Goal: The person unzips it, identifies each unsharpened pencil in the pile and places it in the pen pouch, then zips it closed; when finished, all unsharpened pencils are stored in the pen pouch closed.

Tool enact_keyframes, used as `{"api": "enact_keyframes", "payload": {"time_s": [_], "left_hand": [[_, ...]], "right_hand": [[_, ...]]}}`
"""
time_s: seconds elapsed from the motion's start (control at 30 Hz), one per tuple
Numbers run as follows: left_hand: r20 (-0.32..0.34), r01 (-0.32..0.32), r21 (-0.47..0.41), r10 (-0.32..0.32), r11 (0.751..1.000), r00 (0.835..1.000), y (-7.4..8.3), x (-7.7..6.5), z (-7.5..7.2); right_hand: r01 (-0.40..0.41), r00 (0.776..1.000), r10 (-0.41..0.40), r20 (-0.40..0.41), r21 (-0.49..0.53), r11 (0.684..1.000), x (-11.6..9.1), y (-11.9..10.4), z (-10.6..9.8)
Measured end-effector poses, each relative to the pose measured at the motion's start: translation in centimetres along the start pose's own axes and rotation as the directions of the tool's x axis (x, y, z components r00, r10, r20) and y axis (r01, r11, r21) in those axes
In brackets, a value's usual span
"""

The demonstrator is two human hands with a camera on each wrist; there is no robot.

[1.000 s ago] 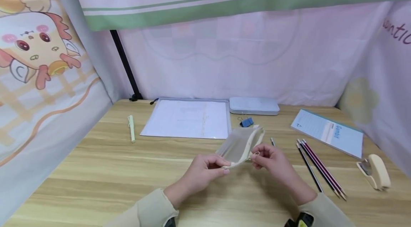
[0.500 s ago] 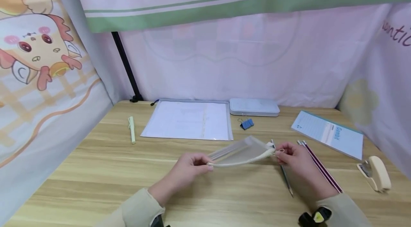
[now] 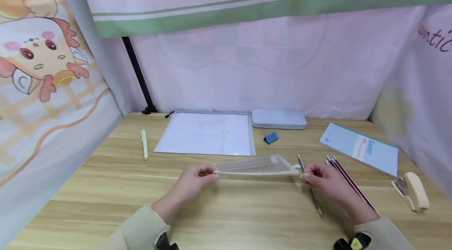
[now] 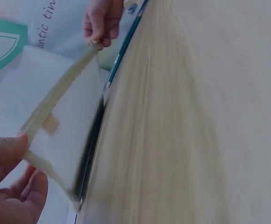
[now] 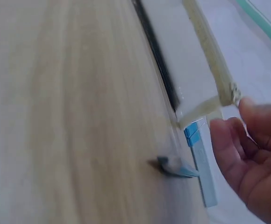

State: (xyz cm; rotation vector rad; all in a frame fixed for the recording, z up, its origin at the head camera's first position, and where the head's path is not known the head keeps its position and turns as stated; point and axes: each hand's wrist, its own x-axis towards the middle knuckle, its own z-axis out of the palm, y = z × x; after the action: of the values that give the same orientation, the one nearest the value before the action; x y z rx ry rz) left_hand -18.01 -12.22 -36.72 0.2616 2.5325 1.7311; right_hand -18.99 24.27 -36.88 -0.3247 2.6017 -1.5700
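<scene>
A see-through zip pouch [image 3: 254, 166] with a cream zipper edge is stretched between both hands, above the table. My left hand [image 3: 188, 187] pinches the left end of that edge between thumb and fingers. At the opposite end, my right hand [image 3: 330, 185] pinches the small zipper pull. The left wrist view shows the pouch [image 4: 72, 126] hanging tilted, the zipper edge uppermost. In the right wrist view, the right thumb and fingers [image 5: 247, 112] meet at the zipper's end. A dark pencil [image 3: 315, 201] lies on the table just left of the right hand.
Several maroon pencils [image 3: 347, 175] lie partly behind the right hand. Farther right are a blue notepad [image 3: 363, 150] and a cream stapler [image 3: 413, 193]. At the back sit a document folder [image 3: 205, 132], a pale flat case [image 3: 279, 119] and a blue binder clip [image 3: 271, 137]. A light-green pen [image 3: 144, 145] lies left.
The hands have moved apart, the left one leftward and the right one rightward along the pouch. The zipper edge has gone from bent and gaping to straight and taut.
</scene>
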Motion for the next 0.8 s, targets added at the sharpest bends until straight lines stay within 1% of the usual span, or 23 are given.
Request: {"api": "enact_keyframes", "payload": {"time_s": [0.1,0.2,0.3,0.43,0.5,0.57,0.67,0.8], "left_hand": [[-0.022,0.007,0.015,-0.006,1.000,1.000,0.0,0.0,-0.4],[-0.026,0.031,0.009,-0.031,0.999,0.999,-0.1,0.1,-0.6],[-0.026,0.046,-0.019,-0.046,0.999,0.999,-0.3,0.3,-0.7],[0.020,0.038,-0.103,-0.036,0.994,0.999,-0.8,0.6,-1.0],[0.047,0.039,-0.141,-0.033,0.989,0.998,-1.1,0.6,-1.2],[0.061,0.052,-0.172,-0.042,0.984,0.997,-1.4,0.7,-1.3],[0.055,0.080,-0.187,-0.071,0.979,0.996,-1.8,1.0,-1.3],[0.062,0.114,-0.176,-0.105,0.978,0.993,-2.3,1.5,-1.1]], "right_hand": [[0.060,0.997,-0.062,0.040,0.050,0.997,-0.6,-0.3,0.2],[0.079,0.995,-0.086,0.057,0.118,0.990,-0.9,-0.6,0.6],[0.032,0.998,-0.038,0.044,0.130,0.991,-0.8,-0.8,0.9],[-0.039,0.998,0.033,0.045,0.145,0.989,-0.4,-0.6,1.3],[-0.046,0.998,0.038,0.054,0.174,0.984,-0.1,-0.4,1.6],[-0.055,0.997,0.045,0.058,0.188,0.981,0.1,-0.3,1.8],[-0.062,0.995,0.046,0.089,0.182,0.981,0.4,-0.1,2.0],[-0.110,0.985,0.088,0.148,0.146,0.983,0.9,0.0,2.2]]}}
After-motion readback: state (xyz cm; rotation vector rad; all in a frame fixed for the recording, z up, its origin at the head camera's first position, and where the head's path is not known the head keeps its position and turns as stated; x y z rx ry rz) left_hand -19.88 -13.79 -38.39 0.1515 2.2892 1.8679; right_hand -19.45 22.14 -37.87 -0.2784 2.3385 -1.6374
